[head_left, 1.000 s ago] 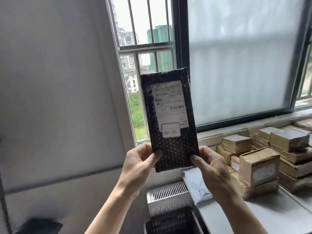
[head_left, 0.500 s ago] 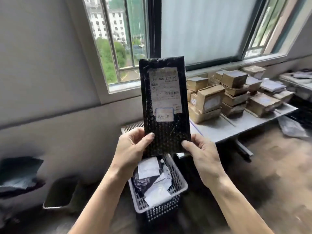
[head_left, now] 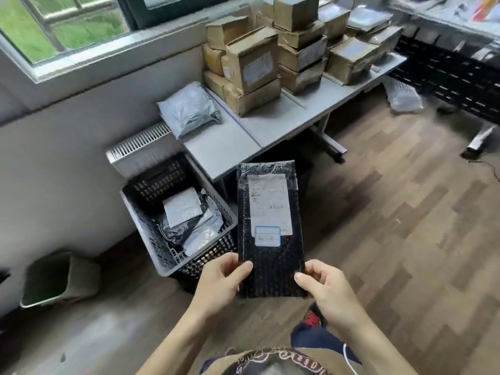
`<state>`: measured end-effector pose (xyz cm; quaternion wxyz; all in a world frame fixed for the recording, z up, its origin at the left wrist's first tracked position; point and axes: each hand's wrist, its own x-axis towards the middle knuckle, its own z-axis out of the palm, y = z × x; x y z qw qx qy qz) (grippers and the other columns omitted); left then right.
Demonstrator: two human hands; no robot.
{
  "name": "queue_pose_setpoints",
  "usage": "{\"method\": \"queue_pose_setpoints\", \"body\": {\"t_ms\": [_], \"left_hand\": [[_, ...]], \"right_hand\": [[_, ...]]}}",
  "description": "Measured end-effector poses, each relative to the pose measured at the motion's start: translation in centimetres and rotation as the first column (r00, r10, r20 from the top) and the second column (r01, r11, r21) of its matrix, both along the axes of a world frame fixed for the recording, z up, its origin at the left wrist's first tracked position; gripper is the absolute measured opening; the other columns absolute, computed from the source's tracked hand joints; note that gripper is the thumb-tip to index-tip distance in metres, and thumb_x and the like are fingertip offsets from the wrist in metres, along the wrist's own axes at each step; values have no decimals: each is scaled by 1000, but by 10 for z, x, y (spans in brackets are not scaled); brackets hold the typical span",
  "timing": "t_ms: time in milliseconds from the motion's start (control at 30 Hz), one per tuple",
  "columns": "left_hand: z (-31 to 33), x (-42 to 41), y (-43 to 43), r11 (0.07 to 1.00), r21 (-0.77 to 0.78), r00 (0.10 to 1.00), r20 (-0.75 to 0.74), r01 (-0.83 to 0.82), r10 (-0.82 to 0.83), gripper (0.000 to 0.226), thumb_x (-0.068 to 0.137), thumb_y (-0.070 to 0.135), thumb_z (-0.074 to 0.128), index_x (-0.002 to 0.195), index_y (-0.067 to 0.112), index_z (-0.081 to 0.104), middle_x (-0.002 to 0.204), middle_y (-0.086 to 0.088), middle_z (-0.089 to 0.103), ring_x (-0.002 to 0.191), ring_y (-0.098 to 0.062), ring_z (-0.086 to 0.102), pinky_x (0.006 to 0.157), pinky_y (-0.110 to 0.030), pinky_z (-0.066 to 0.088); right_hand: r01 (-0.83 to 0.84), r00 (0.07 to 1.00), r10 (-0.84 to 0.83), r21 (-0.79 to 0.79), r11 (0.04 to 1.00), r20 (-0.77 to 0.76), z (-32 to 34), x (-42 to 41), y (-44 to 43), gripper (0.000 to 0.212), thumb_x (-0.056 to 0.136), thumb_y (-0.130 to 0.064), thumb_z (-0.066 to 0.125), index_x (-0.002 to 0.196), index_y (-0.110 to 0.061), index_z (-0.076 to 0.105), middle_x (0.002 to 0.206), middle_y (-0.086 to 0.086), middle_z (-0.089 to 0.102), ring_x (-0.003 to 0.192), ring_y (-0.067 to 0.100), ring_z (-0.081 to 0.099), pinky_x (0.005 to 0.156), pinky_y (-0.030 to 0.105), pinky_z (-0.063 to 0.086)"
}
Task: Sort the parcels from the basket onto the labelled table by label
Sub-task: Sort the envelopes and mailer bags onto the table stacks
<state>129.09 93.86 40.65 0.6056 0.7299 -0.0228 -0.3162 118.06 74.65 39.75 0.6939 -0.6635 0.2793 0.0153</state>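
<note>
Apparently padded parcel (head_left: 270, 231): left hand (head_left: 222, 283), right hand (head_left: 328, 291).

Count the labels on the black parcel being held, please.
2. A white shipping label on the upper half of the black parcel; a small blue-bordered label overlaps the first's bottom edge. The back is hidden.

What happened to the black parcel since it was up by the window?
The black bubble mailer came down from in front of the window and is now held low, next to the basket in the view. The head tipped down towards the floor too. Nothing was let go: the left hand and right hand still pinch its bottom corners, label facing the person.
</note>
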Motion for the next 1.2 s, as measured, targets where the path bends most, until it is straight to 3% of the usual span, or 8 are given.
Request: {"method": "queue_pose_setpoints", "body": {"t_ms": [67,167,267,333,433,833,1000,1200], "left_hand": [[-11,-2,-39,999,33,1000,-23,4,-4,22,96,18,72,73,16,73,75,1,71,69,-10,59,63,-27,45],[-20,-10,-99,998,62,998,-65,16,-12,33,81,43,77,82,10,76,91,-22,75,84,-23,66,83,-55,55],[-25,-17,-158,998,56,992,-128,6,1,53,70,57,80,89,8,76,102,-28,72,92,-32,67,91,-59,52],[-24,-15,-200,998,62,987,-158,26,-16,40,77,48,79,90,10,76,102,-26,73,94,-38,69,93,-63,52],[-27,-7,-251,993,85,987,-146,78,-65,20,90,31,75,88,11,76,100,-27,73,86,-27,65,80,-53,51],[-62,65,-427,987,20,975,-157,159,-154,37,87,34,75,86,-2,67,79,-7,66,74,-14,55,68,-32,41],[-74,104,-528,971,5,948,-216,241,-234,25,100,6,63,76,5,55,52,10,49,44,2,39,43,-10,32],[-68,151,-639,970,-48,939,-244,239,-243,46,82,42,76,81,-1,59,74,-14,57,67,-16,51,64,-31,42]], "right_hand": [[29,998,-28,21,999,-57,-15,-7,-31,17,98,0,63,84,10,60,70,3,52,71,16,42,64,32,34],[85,990,-82,30,996,-111,-28,-12,-84,19,99,-3,61,88,12,58,72,8,51,72,18,43,68,36,34],[127,986,-123,27,992,-110,-26,-13,-144,31,89,-17,62,87,14,55,73,7,52,73,17,45,69,37,36],[143,983,-142,-1,990,-113,-26,-13,-183,29,89,-17,61,84,11,55,72,5,52,72,16,45,69,36,38],[147,979,-149,-20,989,-143,-33,-14,-232,19,97,-1,58,81,7,54,68,3,50,68,16,44,65,35,36],[289,947,-279,48,956,-159,-45,43,-401,15,94,3,66,80,-2,66,67,3,60,64,12,51,58,23,41],[344,911,-351,-67,936,-217,-52,86,-496,16,92,3,66,76,-1,64,64,1,54,63,13,44,57,27,36],[336,905,-373,-196,921,-202,-36,130,-609,25,90,0,67,68,1,55,60,-3,45,62,13,39,61,34,30]]}}
